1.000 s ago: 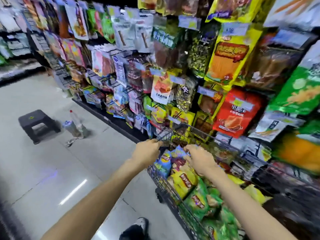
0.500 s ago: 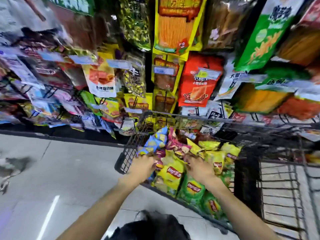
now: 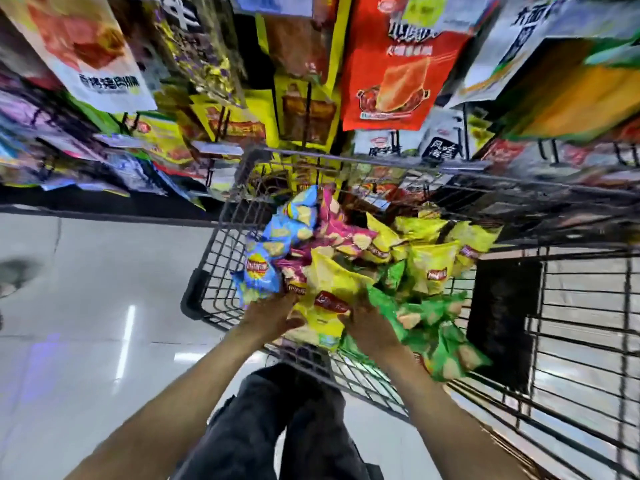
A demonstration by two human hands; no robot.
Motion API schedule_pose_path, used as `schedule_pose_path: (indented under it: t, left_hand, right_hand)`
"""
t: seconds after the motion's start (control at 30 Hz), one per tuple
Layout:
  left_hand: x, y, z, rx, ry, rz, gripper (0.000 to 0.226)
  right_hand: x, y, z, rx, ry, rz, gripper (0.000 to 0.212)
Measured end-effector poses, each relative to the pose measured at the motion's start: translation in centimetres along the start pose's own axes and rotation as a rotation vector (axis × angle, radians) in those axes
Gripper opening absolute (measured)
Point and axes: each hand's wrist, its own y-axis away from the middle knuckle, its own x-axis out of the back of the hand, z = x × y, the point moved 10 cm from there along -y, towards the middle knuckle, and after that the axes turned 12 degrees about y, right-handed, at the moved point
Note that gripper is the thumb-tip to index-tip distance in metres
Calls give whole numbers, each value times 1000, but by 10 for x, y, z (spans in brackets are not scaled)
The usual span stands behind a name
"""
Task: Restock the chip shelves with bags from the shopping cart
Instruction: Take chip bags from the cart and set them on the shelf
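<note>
Since the earlier frame, the view has tipped down and closer over the shopping cart (image 3: pixel 221 244), and both hands have gone from the cart's near rim into the heap of chip bags, against the yellow chip bag (image 3: pixel 329 289) at the front. Snack shelves (image 3: pixel 388 64) hung with packets fill the top of the view, directly behind the wire cart, which stands on the glossy floor (image 3: pixel 86 306). Blue bags (image 3: pixel 259 268), pink bags (image 3: pixel 332 223), yellow bags and green bags (image 3: pixel 426 313) lie piled loose in the cart, overlapping one another. Left hand (image 3: pixel 272 315) presses the yellow bag's left edge; right hand (image 3: pixel 369 325) meets its right edge beside the green bags. Motion blur hides the fingers, so whether either hand is actually grasping the bag cannot be told. Likely risks: lifting this bag from under its neighbours may drag a blue or green bag over the near rim onto the floor; a hard squeeze could crush the chips or burst the air-filled pack; a slick film surface could slip from a light two-sided hold; raising it could knock the low-hanging packets just above.
</note>
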Motion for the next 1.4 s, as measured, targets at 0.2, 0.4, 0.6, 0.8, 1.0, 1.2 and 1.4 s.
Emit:
schedule_pose_path:
  t: [0.2, 0.4, 0.6, 0.8, 1.0, 1.2, 1.4]
  left_hand:
    - [-131, -78, -131, 165, 68, -166, 74]
    - [-52, -37, -16, 117, 363, -177, 104]
    - [-50, -34, -12, 92, 483, -141, 112]
    - [-32, -23, -14, 56, 542, -105, 79]
    - [-2, -12, -1, -18, 600, -10, 70]
    - [39, 1, 3, -89, 636, 46, 70]
    - [85, 23, 31, -272, 519, 39, 90]
  right_hand:
    - [-9, -23, 59, -133, -264, 81, 41]
    - [-21, -46, 51, -83, -406, 16, 61]
    - [-32, -60, 44, -92, -688, -69, 78]
    - [-16, -41, 35, -73, -892, -6, 79]
    - [15, -22, 28, -87, -982, 134, 80]
    - [57, 12, 22, -166, -1135, 382, 86]
    - [94, 75, 24, -355, -1065, 726, 39]
